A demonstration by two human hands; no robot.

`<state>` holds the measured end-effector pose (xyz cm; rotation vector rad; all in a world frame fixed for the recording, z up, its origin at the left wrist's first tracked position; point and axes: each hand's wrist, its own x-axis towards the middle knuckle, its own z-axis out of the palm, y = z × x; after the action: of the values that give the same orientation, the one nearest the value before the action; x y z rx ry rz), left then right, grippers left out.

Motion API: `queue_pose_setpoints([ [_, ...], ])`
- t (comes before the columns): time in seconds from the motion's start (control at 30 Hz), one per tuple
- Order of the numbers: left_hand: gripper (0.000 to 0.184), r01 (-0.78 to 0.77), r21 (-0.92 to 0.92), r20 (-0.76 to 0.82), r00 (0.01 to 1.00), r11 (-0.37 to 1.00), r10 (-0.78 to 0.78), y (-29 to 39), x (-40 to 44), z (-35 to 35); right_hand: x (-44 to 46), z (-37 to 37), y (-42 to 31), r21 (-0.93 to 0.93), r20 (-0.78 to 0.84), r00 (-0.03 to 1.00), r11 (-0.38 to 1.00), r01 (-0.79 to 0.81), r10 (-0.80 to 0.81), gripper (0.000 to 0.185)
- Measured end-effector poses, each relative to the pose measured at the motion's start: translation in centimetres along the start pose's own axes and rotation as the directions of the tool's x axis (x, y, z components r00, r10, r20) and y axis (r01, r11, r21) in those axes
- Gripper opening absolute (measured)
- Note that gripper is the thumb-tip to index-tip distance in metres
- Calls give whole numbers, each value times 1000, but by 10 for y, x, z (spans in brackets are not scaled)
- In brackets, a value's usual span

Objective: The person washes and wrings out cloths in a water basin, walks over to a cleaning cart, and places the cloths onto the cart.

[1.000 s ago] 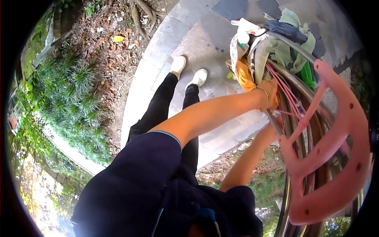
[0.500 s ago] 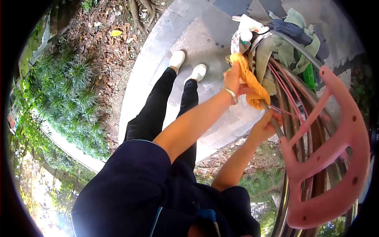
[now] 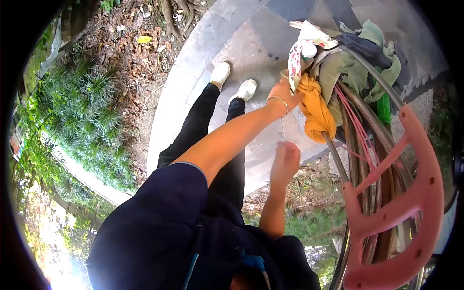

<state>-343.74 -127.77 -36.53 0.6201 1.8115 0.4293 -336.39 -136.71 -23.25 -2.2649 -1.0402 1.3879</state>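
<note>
An orange cloth (image 3: 316, 111) is twisted and wrapped round a thin metal pole (image 3: 337, 159). My left hand (image 3: 284, 94), with a bracelet at the wrist, is closed at the cloth's upper end; its fingertips are partly hidden. A white plastic bag with red print (image 3: 295, 67) hangs down beside those fingers. My right hand (image 3: 286, 157) is raised off the pole, below and left of the cloth. It is blurred, and its fingers do not show clearly.
A pink plastic frame with holes (image 3: 406, 222) stands at the right, before several metal tubes (image 3: 360, 108). Green rags (image 3: 374, 34), a dark cloth (image 3: 365, 48) and a green bottle-like object (image 3: 383, 108) lie at the far end. Paving (image 3: 193, 63) borders plants (image 3: 87, 116).
My right hand has let go of the pole and moved left, away from it. The orange cloth now sits more bunched round the pole. My left hand has stayed at its upper end.
</note>
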Motion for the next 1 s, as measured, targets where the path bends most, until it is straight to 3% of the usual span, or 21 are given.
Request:
queue_pose_setpoints([
  [0.07, 53, 89, 91, 231, 967, 992, -108, 2, 14, 1, 23, 5, -1, -311, -5, 885, 842, 442, -466, 13],
  [0.13, 49, 115, 108, 251, 958, 988, -139, 3, 20, -1, 69, 8, -34, -569, 98, 595, 446, 691, -798, 19],
  [0.2, 43, 96, 280, 341, 920, 955, -192, 2, 27, -4, 99, 19, -57, -811, 200, 596, 210, 546, -778, 19],
  [0.23, 34, 53, 346, 375, 907, 937, -190, -3, 32, -1, 112, 21, -52, -810, 204, 595, 207, 548, -778, 19],
  [0.3, 31, 13, 363, 381, 911, 932, -161, -13, 26, 1, 131, 21, -42, -888, 337, 796, 112, 447, -502, 17],
  [0.33, 29, -32, 377, 383, 915, 926, -125, -15, 24, 1, 139, 21, -44, -888, 342, 793, 104, 449, -504, 17],
  [0.4, 29, -78, 406, 447, 886, 911, -124, -9, 15, -8, 150, 26, -56, -934, 350, 928, 34, 357, -125, 16],
  [0.43, 30, -130, 438, 511, 850, 890, -127, -7, 10, -11, 158, 30, -55, -931, 358, 925, 26, 364, -130, 16],
  [0.5, 30, -158, 362, 507, 861, 919, -51, -12, -1, -3, 177, 39, -36, -829, 465, 823, 167, 534, -325, 17],
  [0.53, 29, -193, 290, 508, 861, 938, 20, -15, -8, 5, 191, 38, -9, -829, 468, 823, 162, 535, -321, 17],
  [0.57, 29, -188, 284, 507, 862, 940, 19, -16, -13, 10, 209, 36, 25, -803, 470, 758, 138, 580, -452, 17],
  [0.67, 28, -210, 293, 524, 851, 933, 27, -23, -13, 5, 221, 48, 27, -781, 427, 720, 178, 598, -547, 20],
  [0.73, 30, -222, 61, 478, 862, 973, 166, -26, -22, -5, 201, 47, -10, -806, 590, 794, -47, 590, -150, 22],
  [0.77, 33, -206, 81, 539, 832, 975, 131, -35, -22, -4, 224, 41, 31, -807, 573, 748, -69, 587, -334, 20],
  [0.8, 32, -195, 68, 523, 842, 978, 131, -40, -27, -13, 218, 38, 26, -721, 604, 637, 12, 692, -479, 18],
  [0.87, 30, -234, 48, 417, 888, 971, 194, -63, -43, -36, 226, 37, 28, -754, 652, 740, -34, 656, -165, 18],
  [0.9, 29, -294, 47, 321, 909, 955, 264, -91, -46, -43, 222, 39, 16, -751, 652, 731, -40, 659, -201, 18],
  [0.97, 22, -136, 289, 222, 972, 948, 71, -125, -61, -77, 202, 33, -8, -670, 741, 667, -9, 743, -76, 22],
  [1.0, 18, -88, 364, 149, 988, 927, 35, -157, -66, -88, 189, 31, -17, -636, 763, 617, -52, 770, -193, 24],
])
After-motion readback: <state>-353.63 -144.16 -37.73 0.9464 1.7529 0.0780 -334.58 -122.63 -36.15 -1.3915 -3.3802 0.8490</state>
